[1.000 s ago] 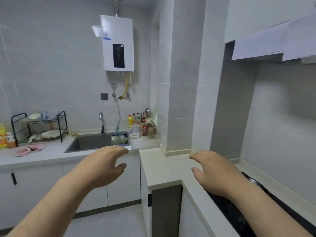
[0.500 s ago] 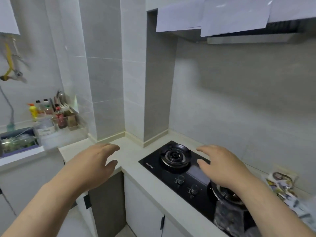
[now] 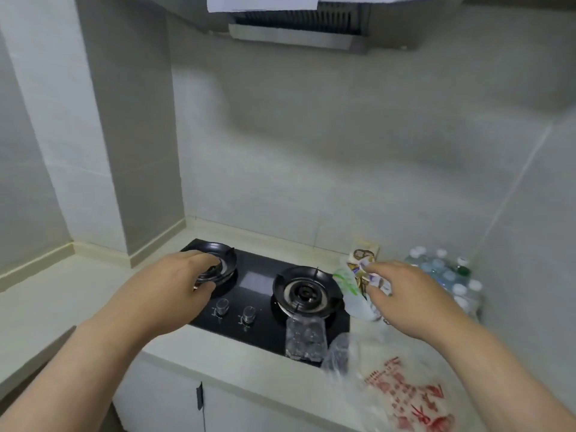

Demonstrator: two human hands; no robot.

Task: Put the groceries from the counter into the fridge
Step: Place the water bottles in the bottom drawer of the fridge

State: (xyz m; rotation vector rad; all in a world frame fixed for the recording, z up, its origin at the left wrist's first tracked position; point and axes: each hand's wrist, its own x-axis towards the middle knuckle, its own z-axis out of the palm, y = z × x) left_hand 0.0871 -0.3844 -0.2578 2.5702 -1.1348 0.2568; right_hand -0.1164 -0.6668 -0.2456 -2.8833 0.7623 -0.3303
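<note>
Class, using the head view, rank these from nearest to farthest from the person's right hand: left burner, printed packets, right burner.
1. The printed packets, at the fingertips of the right hand.
2. The right burner, just left of that hand.
3. The left burner, far left, beneath the left hand.

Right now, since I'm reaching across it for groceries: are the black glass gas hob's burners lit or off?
Off, it seems: the right burner shows no flame; the left hand partly hides the other.
</note>
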